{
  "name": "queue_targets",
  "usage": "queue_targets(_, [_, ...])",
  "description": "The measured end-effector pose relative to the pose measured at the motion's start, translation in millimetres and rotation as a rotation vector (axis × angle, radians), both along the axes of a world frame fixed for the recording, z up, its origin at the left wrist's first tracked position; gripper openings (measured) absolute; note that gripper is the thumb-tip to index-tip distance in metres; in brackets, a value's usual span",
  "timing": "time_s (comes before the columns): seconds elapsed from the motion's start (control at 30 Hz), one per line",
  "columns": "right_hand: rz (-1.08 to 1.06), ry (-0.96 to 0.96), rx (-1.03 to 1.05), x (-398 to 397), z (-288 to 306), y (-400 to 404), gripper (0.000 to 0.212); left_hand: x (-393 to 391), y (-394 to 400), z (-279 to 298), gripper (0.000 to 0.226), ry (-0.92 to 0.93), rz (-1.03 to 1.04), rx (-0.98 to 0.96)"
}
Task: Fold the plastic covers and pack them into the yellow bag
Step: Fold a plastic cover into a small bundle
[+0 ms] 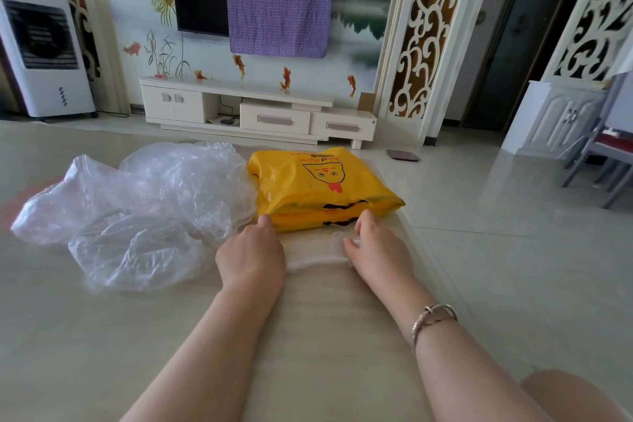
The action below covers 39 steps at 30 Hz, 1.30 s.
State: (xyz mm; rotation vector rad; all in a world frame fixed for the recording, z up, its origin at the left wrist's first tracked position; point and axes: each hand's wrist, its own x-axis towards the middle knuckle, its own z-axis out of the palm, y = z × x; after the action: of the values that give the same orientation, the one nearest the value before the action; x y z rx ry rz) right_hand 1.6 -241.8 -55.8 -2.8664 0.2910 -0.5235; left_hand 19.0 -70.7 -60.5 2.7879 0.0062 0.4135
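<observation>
Folded plastic cover (317,250) lies before the yellow bag (322,185) | our left hand (251,255) and right hand (376,255) press its ends, fingers curled over them | film light, limp, slippery: we pinch folded edges | loose covers (144,212) left.

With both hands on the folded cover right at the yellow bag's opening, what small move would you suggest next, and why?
Probably slide the folded cover forward into the yellow bag. The left hand and right hand hold its two ends, its far edge already meets the bag's near opening, and the bag looks partly filled. The loose covers on the left wait.
</observation>
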Motion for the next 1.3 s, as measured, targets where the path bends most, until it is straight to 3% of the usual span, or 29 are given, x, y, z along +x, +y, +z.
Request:
queue_targets(0.13, [-0.064,0.033,-0.075,2,-6,-5,0.040,-5,3,0,0.025,-0.029,-0.002,0.051])
queue_targets(0.23, [-0.017,0.002,0.107,1,-5,-9,0.026,-6,9,1,0.025,-0.043,-0.006,0.009])
queue_targets(0.33, [0.079,-0.044,0.616,-6,6,-15,0.026,-1,14,1,0.014,-0.170,-0.087,-0.402])
queue_targets(0.43, [0.142,-0.093,0.980,-19,21,-17,0.021,-5,14,11,0.006,-0.242,-0.212,-0.847])
queue_targets(0.57, [0.331,0.015,1.345,-29,34,-15,0.019,-19,6,20,0.016,-0.049,-0.420,-0.957])
queue_targets(0.73, [0.535,0.117,1.409,-33,38,-19,0.019,-27,7,28,0.043,0.369,-0.690,-1.027])
queue_targets(0.83, [0.491,0.131,1.406,-34,40,-18,0.019,-29,5,29,0.039,0.578,-0.785,-1.048])
queue_targets(0.97, [0.335,0.060,1.505,-28,40,-14,0.025,-26,3,27,0.032,0.533,-0.727,-1.168])
queue_targets(1.03, [0.335,-0.074,1.598,-25,37,-13,0.017,-24,0,24,0.032,0.471,-0.652,-1.218])
queue_targets(1.1, [0.377,-0.265,1.523,-25,35,-11,0.010,-24,-1,21,0.033,0.394,-0.570,-1.272])
queue_targets(1.13, [0.415,-0.348,1.366,-25,33,-11,0.016,-23,-2,20,0.033,0.353,-0.526,-1.293])
queue_targets(1.2, [0.518,-0.434,0.900,-26,26,-9,0.031,-22,-2,18,0.032,0.275,-0.447,-1.326])
queue_targets(1.3, [0.680,-0.316,0.321,-27,12,-1,0.047,-16,-2,14,0.037,0.216,-0.382,-1.381])
